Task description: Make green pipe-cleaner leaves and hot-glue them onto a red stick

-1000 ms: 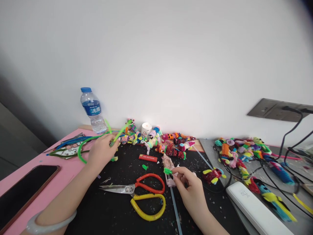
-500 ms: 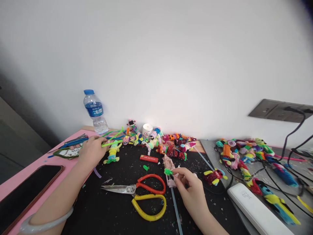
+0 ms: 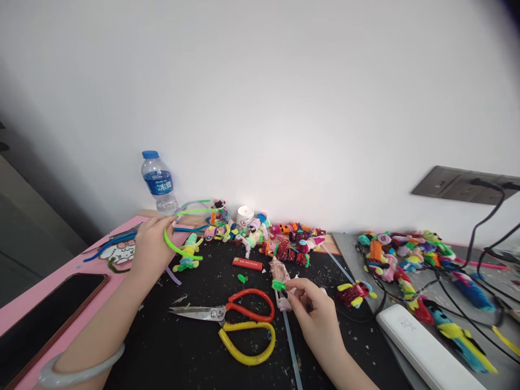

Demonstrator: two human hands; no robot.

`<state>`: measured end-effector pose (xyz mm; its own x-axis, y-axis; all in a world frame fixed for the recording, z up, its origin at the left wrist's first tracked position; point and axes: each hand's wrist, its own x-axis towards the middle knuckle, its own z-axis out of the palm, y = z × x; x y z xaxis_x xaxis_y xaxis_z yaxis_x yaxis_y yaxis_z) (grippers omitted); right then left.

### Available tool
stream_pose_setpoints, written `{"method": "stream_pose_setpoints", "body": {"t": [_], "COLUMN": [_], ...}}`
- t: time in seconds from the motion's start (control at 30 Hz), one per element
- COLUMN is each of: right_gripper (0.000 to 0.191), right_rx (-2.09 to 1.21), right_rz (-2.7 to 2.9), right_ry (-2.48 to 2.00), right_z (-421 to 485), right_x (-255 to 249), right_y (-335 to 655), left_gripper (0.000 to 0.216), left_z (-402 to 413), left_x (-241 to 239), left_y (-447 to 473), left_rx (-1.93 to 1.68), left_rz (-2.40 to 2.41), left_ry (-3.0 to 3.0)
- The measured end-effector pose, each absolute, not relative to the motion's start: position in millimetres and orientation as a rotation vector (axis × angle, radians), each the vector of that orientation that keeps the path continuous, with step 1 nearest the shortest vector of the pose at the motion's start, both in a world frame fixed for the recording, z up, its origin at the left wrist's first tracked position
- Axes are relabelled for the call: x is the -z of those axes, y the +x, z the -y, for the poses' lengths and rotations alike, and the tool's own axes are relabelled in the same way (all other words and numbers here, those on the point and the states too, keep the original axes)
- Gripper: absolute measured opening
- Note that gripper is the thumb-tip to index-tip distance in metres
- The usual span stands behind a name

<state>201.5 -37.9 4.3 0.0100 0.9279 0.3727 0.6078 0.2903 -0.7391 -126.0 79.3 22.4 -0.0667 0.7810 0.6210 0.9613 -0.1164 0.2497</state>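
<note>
My left hand (image 3: 151, 245) is closed around bright green pipe cleaners (image 3: 175, 248) that loop out to its right, near the back left of the black mat (image 3: 170, 346). A small yellow and green pipe-cleaner figure (image 3: 187, 258) lies just beside them. My right hand (image 3: 314, 314) pinches a small pink piece with a green fuzzy tuft (image 3: 279, 284) at the middle of the mat. Scissors with red and yellow handles (image 3: 239, 325) lie between the two hands, blades pointing left.
A water bottle (image 3: 159, 181) stands at the back left by the wall. A phone (image 3: 44, 317) lies on the pink board. Several pipe-cleaner figures (image 3: 280, 238) line the wall, more pile at the right (image 3: 406, 254) among black cables. A white block (image 3: 422, 346) and a red lighter (image 3: 247, 264) lie nearby.
My left hand has drawn back left with the green pipe cleaners, which now bend into a loop. The right hand has stayed in place.
</note>
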Motion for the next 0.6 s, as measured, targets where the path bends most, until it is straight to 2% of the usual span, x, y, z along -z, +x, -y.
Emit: {"method": "stream_pose_setpoints", "body": {"t": [0.43, 0.6], "right_gripper": [0.014, 0.015], "right_rx": [-0.447, -0.481], "right_rz": [1.698, 1.698], "right_ry": [-1.414, -1.392], "right_z": [37.5, 38.5], "right_x": [-4.1, -4.4], "right_y": [201.4, 201.8], "left_gripper": [0.029, 0.028], "left_z": [-77.8, -78.1], "left_x": [-25.7, -36.2], "left_y": [-119.8, -120.3], "left_rx": [1.192, 1.104], "left_rz": [1.717, 1.826], "left_ry": [-1.872, -2.023]}}
